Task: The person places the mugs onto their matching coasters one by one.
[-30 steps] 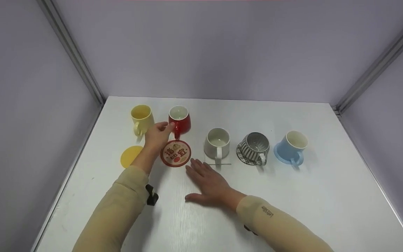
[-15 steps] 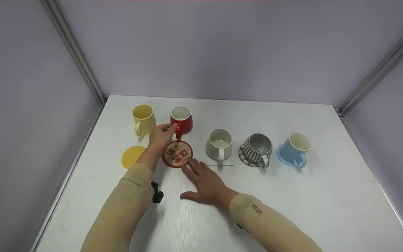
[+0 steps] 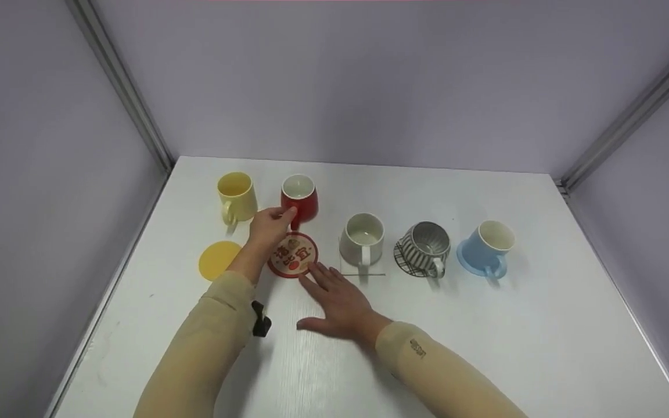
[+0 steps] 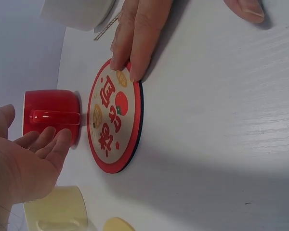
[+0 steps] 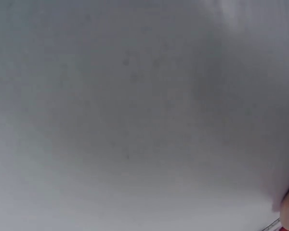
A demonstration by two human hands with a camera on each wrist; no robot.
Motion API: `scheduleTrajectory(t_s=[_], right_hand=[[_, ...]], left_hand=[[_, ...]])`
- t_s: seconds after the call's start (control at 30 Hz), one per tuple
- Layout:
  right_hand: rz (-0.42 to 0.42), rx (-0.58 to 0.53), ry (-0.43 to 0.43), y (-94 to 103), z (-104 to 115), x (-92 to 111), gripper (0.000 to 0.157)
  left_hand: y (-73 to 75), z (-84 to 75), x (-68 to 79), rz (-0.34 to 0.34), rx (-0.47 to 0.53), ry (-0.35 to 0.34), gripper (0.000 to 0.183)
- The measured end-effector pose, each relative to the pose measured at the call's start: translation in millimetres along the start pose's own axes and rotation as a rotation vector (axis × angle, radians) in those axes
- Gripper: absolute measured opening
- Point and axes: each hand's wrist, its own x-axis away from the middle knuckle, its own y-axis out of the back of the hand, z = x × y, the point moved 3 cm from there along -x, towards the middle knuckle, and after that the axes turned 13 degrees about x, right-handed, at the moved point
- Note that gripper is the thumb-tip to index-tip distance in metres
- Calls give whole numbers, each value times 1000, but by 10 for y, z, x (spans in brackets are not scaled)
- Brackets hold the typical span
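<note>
A red mug (image 3: 308, 204) with a white inside stands at the back, its handle (image 4: 55, 117) turned toward me. My left hand (image 3: 269, 228) is right at that handle; in the left wrist view its thumb and fingers are spread apart, with the handle showing past them. In front of the mug lies a round red-rimmed coaster (image 3: 292, 258) with red characters. My right hand (image 3: 340, 302) is flat with straight fingers, and its fingertips (image 4: 138, 70) rest on the coaster's near right edge. The right wrist view shows mostly blurred white tabletop and a bit of finger.
A yellow mug (image 3: 240, 200) stands left of the red one, behind a yellow coaster (image 3: 218, 260). To the right, a white mug (image 3: 358, 244), a grey striped mug (image 3: 418, 247) and a light blue mug (image 3: 482, 248) stand on coasters. Walls enclose the table.
My right hand has slid left, its fingertips coming onto the red coaster's edge. The left hand has shifted slightly right, closer to the red mug's handle. The mugs have stayed in place.
</note>
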Motion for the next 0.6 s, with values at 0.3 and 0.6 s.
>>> scheduleTrajectory(t_s=[0.3, 0.6], right_hand=[[1, 15, -17, -27, -6, 2, 102], [-14, 8, -9, -22, 40, -60, 102]], left_hand=[[-70, 37, -35, 3, 1, -26, 56], [5, 22, -84, 27, -4, 84, 65]])
